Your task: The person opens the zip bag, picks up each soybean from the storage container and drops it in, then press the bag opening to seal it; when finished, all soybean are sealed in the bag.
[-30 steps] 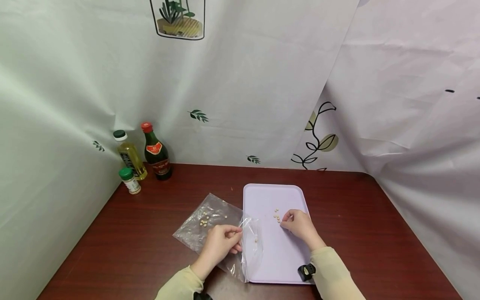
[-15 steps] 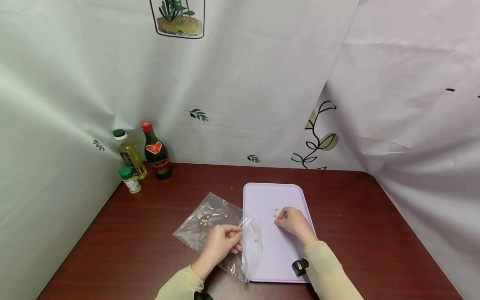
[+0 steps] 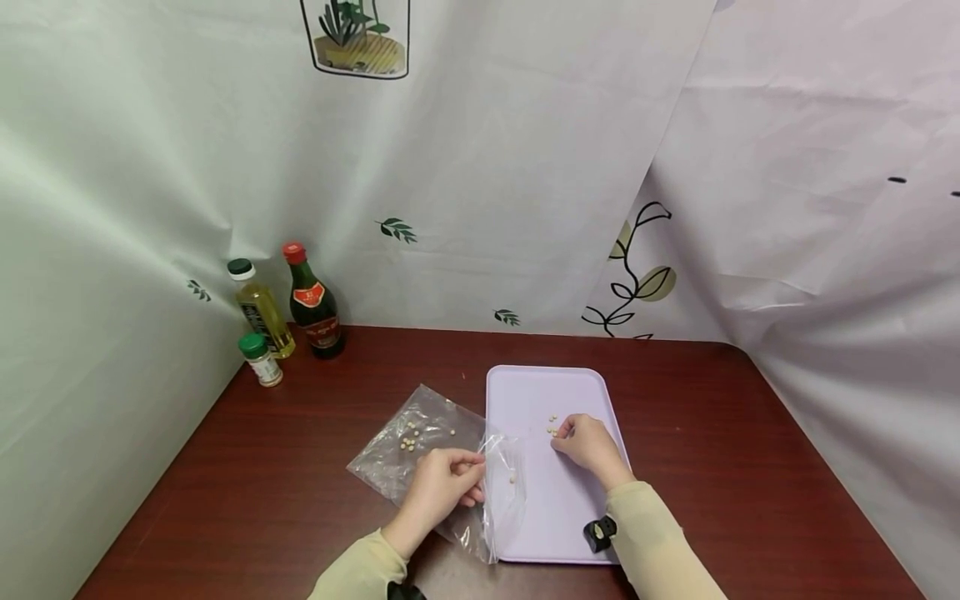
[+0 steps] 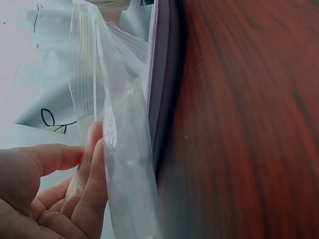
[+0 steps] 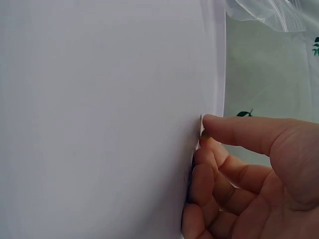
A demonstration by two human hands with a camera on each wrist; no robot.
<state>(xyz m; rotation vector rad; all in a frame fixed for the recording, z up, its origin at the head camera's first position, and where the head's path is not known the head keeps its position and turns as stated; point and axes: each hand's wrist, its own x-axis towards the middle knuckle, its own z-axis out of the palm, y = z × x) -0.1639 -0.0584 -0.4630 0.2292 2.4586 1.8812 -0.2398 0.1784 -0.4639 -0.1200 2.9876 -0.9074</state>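
Note:
My left hand (image 3: pixel 442 485) pinches the open edge of a clear zip bag (image 3: pixel 382 467) between thumb and fingers. Several small pale yellow beans (image 3: pixel 409 443) lie in the bag, and its mouth overlaps the left side of a lilac tray (image 3: pixel 525 392). On the tray, my right hand (image 3: pixel 591 446) has its fingertips down beside a few more beans (image 3: pixel 552 418). In the right wrist view, a yellowish bean (image 5: pixel 205 135) shows between thumb and finger, partly hidden. The left wrist view shows the bag's ridged zip strip (image 4: pixel 82 64) rising above the fingers.
At the back left stand an oil bottle (image 3: pixel 264 317), a dark green bottle with a red cap (image 3: pixel 317 312) and a small green-capped jar (image 3: pixel 262 363). A pale printed cloth (image 3: pixel 510 167) closes off the back and sides of the dark red table (image 3: pixel 720 433).
My right hand has moved slightly left and away from me over the tray, reaching the beans, then stayed nearly still. My left hand and the bag keep their place.

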